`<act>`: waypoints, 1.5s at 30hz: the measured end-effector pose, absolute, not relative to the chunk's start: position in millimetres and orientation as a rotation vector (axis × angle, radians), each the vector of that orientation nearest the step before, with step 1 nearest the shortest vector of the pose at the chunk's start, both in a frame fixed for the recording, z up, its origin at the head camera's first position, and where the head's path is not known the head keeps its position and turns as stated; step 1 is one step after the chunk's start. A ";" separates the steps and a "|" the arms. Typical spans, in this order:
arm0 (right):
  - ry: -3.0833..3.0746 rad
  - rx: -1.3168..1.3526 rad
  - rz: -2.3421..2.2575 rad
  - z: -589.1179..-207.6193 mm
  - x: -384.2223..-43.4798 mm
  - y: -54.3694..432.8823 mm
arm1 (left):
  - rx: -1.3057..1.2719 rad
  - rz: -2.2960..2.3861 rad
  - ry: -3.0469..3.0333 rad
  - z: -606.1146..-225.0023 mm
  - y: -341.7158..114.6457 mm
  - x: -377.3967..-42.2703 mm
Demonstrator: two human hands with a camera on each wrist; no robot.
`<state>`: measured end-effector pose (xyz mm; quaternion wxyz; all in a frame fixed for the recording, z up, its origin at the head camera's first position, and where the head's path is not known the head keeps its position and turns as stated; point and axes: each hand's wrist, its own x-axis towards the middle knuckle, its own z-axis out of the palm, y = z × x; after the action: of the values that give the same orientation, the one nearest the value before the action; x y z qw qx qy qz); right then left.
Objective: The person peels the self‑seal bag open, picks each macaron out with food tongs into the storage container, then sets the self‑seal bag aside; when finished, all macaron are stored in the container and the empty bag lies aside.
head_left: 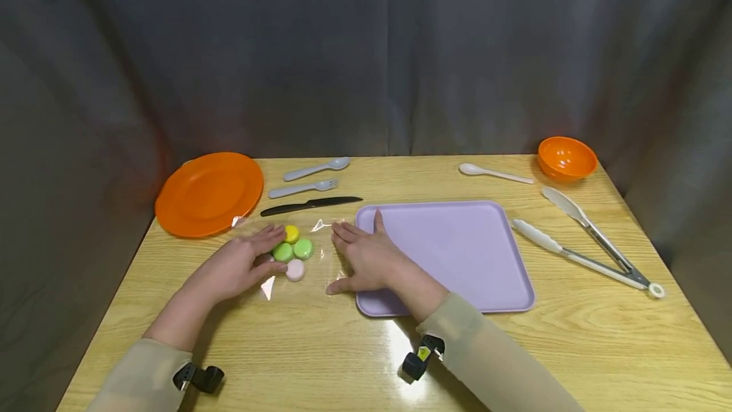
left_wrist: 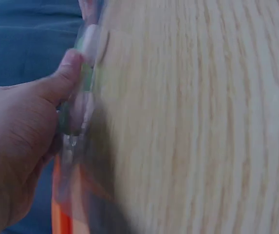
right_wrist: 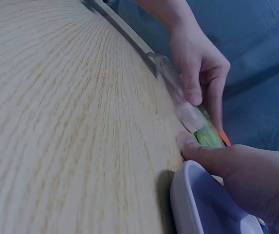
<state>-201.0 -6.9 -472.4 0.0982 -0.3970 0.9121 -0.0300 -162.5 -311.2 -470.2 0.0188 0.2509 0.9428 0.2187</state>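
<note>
A clear plastic bag [head_left: 319, 266] lies flat on the table, left of the lilac tray [head_left: 457, 253]. Inside it sit several round macaron-like pieces: a yellow one [head_left: 292, 234], green ones [head_left: 304, 248] and a pale pink one [head_left: 295, 270]. My left hand [head_left: 234, 266] rests over the bag's left part, its fingers and thumb spread around the pieces and touching them through the plastic. At the bag's right end, my right hand [head_left: 368, 262] touches the plastic with extended fingers, its palm over the tray's left edge. The left wrist view is blurred.
An orange plate [head_left: 208, 192] stands at the far left. Beside it lie a grey spoon [head_left: 314, 170], a grey fork [head_left: 303, 188] and a black knife [head_left: 309, 205]. On the right are a white spoon [head_left: 494, 173], an orange bowl [head_left: 566, 159] and tongs [head_left: 600, 247].
</note>
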 end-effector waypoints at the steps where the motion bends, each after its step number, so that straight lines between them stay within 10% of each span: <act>1: 2.700 -1.178 -0.089 -472.7 -200.9 -7.1 | 0.772 0.680 2.921 -471.1 -310.9 -163.1; 29: 2.717 -1.210 -0.133 -477.4 -200.0 -4.7 | 0.738 1.105 3.129 -469.2 -308.2 -163.9; 45: 2.719 -1.223 -0.163 -479.1 -200.1 -3.9 | 1.032 0.551 3.131 -438.4 -312.3 -170.4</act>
<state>-200.1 -3.9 -479.1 0.0779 -0.4084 0.9078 -0.0543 -170.4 -312.3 -438.4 -0.1001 0.3074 0.9320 0.1639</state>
